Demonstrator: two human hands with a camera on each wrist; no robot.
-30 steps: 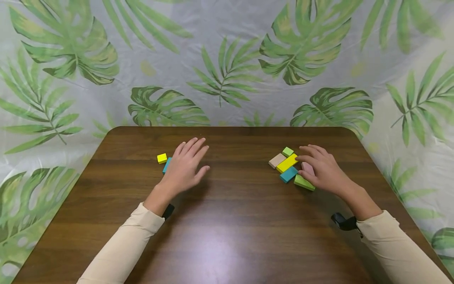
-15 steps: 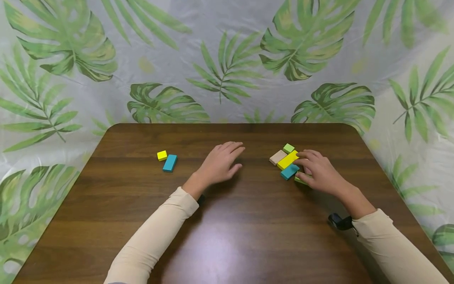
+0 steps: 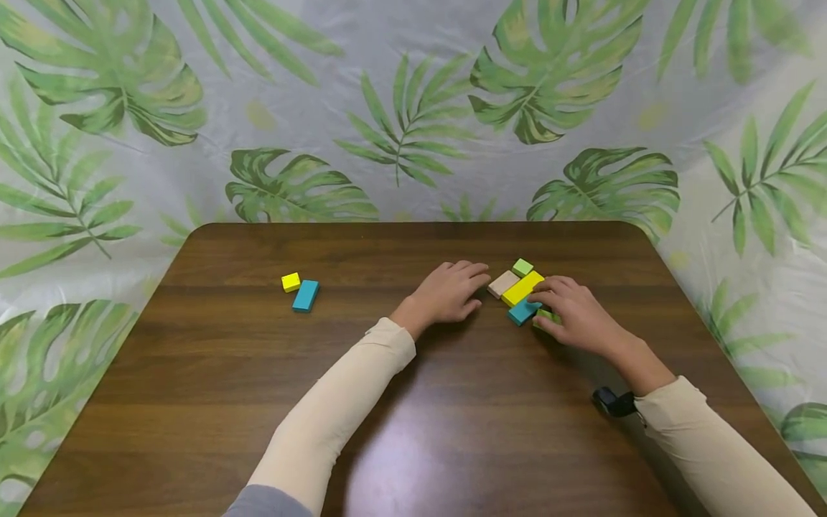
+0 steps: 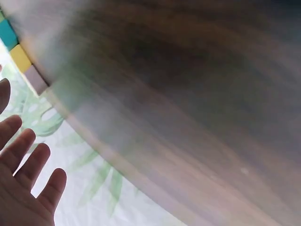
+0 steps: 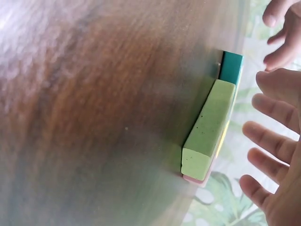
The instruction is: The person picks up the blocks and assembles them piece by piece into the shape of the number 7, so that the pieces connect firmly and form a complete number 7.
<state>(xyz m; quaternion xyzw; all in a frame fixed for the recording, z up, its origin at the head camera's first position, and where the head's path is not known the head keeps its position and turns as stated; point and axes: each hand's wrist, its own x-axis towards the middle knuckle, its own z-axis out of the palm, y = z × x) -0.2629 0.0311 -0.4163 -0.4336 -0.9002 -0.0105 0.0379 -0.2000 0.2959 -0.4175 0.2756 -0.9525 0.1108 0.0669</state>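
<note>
On the right half of the table lies a cluster of wooden blocks: a small green block (image 3: 522, 267), a pale wood block (image 3: 503, 284), a yellow block (image 3: 523, 288), a blue block (image 3: 524, 310) and a longer green block (image 5: 207, 127). A pink block (image 5: 194, 181) peeks out behind the long green one in the right wrist view; the right hand hides it from the head camera. My right hand (image 3: 579, 314) hovers over the cluster's right side, fingers loosely bent and apart. My left hand (image 3: 450, 292), fingers extended, is just left of the pale block and holds nothing.
Farther left on the brown wooden table (image 3: 226, 402) sit a small yellow block (image 3: 291, 282) and a blue block (image 3: 306, 296), close together. Behind the table's far edge hangs a leaf-patterned cloth (image 3: 413, 201).
My left hand has moved right, from above the left pair of blocks to the cluster, uncovering the left blue block. My right hand has shifted slightly left and down, covering the pink block.
</note>
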